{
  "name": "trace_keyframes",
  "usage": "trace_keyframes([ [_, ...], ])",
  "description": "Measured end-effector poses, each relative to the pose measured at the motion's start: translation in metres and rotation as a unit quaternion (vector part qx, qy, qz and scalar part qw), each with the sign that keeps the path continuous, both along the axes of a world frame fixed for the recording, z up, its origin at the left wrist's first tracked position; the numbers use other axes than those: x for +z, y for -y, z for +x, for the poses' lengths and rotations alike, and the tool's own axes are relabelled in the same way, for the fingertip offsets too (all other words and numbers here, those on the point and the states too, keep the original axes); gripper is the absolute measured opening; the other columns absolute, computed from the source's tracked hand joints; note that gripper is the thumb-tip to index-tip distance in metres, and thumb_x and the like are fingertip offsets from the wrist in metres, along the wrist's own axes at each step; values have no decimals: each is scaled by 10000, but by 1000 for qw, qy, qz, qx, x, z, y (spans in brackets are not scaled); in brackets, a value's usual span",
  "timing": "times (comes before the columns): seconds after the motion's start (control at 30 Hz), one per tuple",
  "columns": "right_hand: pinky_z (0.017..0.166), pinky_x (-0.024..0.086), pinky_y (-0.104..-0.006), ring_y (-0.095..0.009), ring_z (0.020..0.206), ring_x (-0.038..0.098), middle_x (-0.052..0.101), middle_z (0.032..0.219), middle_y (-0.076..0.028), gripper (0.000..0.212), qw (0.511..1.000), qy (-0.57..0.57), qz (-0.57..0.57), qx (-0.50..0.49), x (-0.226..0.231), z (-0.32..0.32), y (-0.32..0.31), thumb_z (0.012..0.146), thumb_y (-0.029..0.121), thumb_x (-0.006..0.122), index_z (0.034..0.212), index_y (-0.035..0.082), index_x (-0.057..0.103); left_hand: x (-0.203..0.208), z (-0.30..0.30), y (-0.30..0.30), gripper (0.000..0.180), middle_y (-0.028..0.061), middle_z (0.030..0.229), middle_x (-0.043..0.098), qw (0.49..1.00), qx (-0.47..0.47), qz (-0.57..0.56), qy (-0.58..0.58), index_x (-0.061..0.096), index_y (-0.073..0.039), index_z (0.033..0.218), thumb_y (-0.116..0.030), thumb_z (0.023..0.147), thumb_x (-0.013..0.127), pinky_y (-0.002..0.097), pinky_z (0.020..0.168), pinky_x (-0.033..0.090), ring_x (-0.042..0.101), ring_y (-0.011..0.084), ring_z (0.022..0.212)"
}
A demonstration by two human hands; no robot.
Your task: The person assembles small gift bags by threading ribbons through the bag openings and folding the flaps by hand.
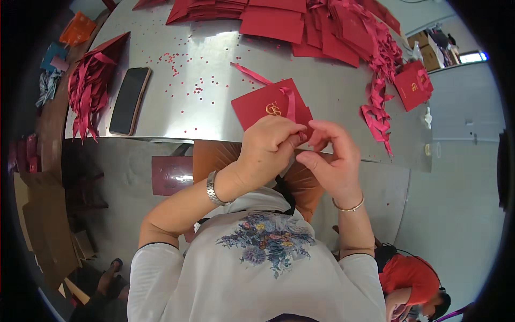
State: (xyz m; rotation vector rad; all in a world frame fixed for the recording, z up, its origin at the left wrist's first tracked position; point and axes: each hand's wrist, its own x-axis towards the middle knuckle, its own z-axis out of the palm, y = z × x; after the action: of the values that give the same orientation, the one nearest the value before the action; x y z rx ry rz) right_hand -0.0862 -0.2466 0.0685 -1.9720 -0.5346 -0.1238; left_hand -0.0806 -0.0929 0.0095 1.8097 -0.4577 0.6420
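Note:
A flat red paper bag (263,104) with a gold emblem lies at the near edge of the metal table (204,64). A red ribbon (289,99) runs across its top and trails off to the upper left. My left hand (268,142) and my right hand (330,155) meet at the bag's near corner, fingers pinched together on the bag and the ribbon end. The left wrist wears a metal watch, the right a thin bangle. My fingers hide the spot where they grip.
A black phone (130,99) lies at the table's left beside an open red bag full of ribbons (88,88). Stacks of flat red bags (279,19) and loose ribbons (381,80) fill the far side. A finished bag (412,83) stands right. Another person in red (410,282) sits at lower right.

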Motion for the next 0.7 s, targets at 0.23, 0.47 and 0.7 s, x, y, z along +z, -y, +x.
trace_keyframes([
  [0.23, 711, 521, -278, -194, 850, 631, 646, 945, -109, 206, 994, 110, -5, 18, -17, 20, -10, 744, -39, 732, 940, 14, 696, -4, 6, -7, 190, 104, 837, 656, 1000, 17, 5, 17, 647, -33, 863, -7, 682, 701, 384, 671, 508, 623, 309, 770],
  [0.47, 817, 498, -268, -148, 906, 617, 631, 983, -75, 112, 996, -21, 81, -29, -51, 34, -8, 934, -2, 551, 1035, -20, 597, -34, -45, -51, 354, 123, 1064, 618, 978, 4, 172, 121, 621, -65, 1088, -90, 734, 626, 413, 777, 484, 599, 296, 929],
  [0.7, 799, 500, -302, -188, 884, 619, 658, 990, -125, 223, 999, 13, -31, 27, -117, 72, -5, 982, 119, 513, 1094, -64, 576, -114, -198, -120, 306, 136, 1037, 630, 906, 211, 205, -306, 607, -77, 1154, -86, 850, 569, 423, 826, 498, 599, 330, 982],
])
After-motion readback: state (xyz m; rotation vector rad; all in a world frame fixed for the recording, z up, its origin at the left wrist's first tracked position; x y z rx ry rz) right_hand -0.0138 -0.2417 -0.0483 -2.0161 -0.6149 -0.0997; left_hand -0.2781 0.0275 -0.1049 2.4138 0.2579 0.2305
